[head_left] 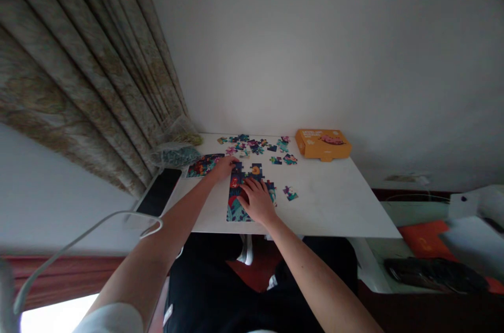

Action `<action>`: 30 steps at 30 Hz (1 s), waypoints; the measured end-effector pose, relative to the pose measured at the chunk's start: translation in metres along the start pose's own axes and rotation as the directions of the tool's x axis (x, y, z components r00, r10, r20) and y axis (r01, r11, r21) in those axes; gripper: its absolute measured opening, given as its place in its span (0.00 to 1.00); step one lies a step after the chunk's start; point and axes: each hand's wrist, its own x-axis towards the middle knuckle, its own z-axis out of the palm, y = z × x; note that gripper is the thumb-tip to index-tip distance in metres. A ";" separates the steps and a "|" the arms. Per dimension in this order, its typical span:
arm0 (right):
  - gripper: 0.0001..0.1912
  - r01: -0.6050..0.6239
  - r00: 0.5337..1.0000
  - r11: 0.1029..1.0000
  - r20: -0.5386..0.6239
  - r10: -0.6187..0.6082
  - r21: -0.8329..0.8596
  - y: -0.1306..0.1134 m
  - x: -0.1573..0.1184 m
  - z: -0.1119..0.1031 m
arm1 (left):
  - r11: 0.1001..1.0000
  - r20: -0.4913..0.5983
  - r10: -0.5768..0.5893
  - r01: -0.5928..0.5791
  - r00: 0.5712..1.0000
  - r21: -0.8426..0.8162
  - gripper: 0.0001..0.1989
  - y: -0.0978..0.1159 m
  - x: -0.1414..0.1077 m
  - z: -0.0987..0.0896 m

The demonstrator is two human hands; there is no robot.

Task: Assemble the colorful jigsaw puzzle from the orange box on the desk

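A partly joined jigsaw puzzle (235, 208) lies near the front of the white table. My right hand (255, 198) rests over its middle, fingers spread, covering part of it. At the puzzle's upper left corner, my left hand (226, 167) has its fingers together on a dark blue piece (238, 167). A piece with an orange round shape (256, 169) sits at the top edge, just above my right hand. Loose pieces (255, 147) are scattered behind the puzzle, and one separate piece (290, 193) lies to its right. The colourful picture sheet (202, 165) is partly under my left forearm.
An orange puzzle box (326, 145) stands at the back right of the white table (334, 201). Plastic bags (176, 154) and a black flat object (160, 192) are at the left, beside the curtain. A white cable (90, 229) crosses near my left forearm.
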 end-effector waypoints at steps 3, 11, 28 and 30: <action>0.21 0.001 1.000 1.000 -0.002 -0.001 0.004 0.000 0.000 0.000 | 0.997 0.005 0.003 -0.003 1.000 0.071 0.10 -0.001 -0.001 0.001; 0.20 -0.002 1.000 1.000 -0.016 0.002 0.017 -0.002 0.000 -0.003 | 0.972 -0.009 0.050 -0.047 0.999 0.231 0.13 0.006 -0.019 0.006; 0.11 0.000 0.990 0.983 -0.141 0.026 0.182 0.002 0.002 -0.004 | 0.854 0.025 0.266 -0.248 0.964 0.457 0.23 0.003 -0.086 0.038; 0.09 0.002 0.975 0.973 -0.215 0.049 0.229 0.010 0.003 -0.011 | 0.845 0.016 0.258 -0.234 0.966 0.481 0.24 0.005 -0.087 0.040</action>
